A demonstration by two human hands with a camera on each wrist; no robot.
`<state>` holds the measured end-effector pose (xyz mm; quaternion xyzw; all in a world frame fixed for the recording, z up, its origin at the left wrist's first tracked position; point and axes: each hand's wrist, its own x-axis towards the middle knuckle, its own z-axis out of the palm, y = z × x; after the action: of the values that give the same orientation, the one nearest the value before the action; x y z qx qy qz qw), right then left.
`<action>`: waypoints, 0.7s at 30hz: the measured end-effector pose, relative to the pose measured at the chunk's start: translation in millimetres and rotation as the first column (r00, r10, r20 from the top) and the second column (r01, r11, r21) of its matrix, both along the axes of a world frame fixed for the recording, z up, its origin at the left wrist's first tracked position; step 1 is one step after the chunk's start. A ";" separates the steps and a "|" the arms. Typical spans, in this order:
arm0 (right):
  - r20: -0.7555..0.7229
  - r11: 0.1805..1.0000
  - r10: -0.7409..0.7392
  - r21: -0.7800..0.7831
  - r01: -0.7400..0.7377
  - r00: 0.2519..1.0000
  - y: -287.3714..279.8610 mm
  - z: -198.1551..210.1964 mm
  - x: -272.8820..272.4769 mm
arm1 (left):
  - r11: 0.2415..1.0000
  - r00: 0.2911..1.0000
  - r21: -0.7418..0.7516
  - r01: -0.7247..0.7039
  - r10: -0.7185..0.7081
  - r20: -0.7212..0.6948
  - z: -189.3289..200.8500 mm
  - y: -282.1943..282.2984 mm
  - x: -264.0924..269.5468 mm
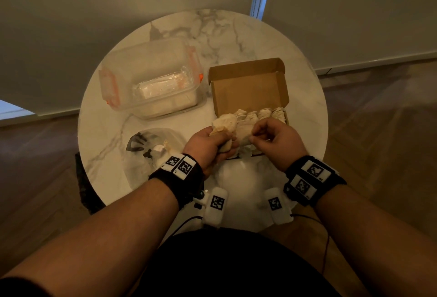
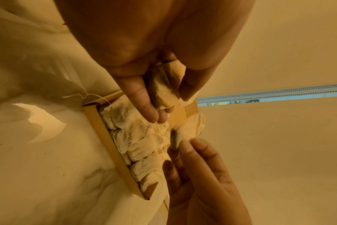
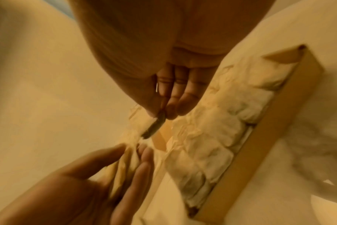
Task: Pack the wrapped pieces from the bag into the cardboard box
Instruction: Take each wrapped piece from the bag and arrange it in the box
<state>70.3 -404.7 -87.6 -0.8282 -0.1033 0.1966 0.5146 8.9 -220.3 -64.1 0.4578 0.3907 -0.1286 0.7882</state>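
Two hands: our left hand [image 1: 208, 147] gripped wrapped pieces [image 1: 224, 124]; right hand [image 1: 272, 141] pinched one's edge.
Handling: we judged them light, soft, crushable.

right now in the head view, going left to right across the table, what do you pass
plastic container → plastic bag → left hand holding wrapped pieces → right hand → right wall of the cardboard box
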 end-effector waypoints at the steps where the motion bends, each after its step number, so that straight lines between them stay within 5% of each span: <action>1: -0.008 0.999 -0.039 -0.005 0.038 0.999 -7.1 -2.3 2.1 | 1.000 1.000 -0.007 -0.021 0.021 -0.010 -1.0 0.7 0.5; 7: 0.018 0.952 -0.024 -0.306 0.029 1.000 -33.1 -25.7 7.3 | 0.981 0.983 -0.083 -0.177 0.171 -0.073 -5.2 6.4 -4.4; 17: 0.146 0.846 0.178 -0.527 -0.076 0.973 -16.9 -44.6 5.0 | 0.976 0.998 0.212 0.042 -0.031 -0.058 -17.3 7.5 -17.2; 21: 0.187 0.803 0.303 -0.578 -0.145 0.934 -16.6 -46.3 3.1 | 0.985 0.997 0.173 0.017 -0.005 -0.074 -18.1 3.9 -17.0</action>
<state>73.3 -421.3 -133.9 -0.9421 -0.2089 0.1634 0.2053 -8.1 -216.4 -82.2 0.5220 0.4266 -0.1151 0.7296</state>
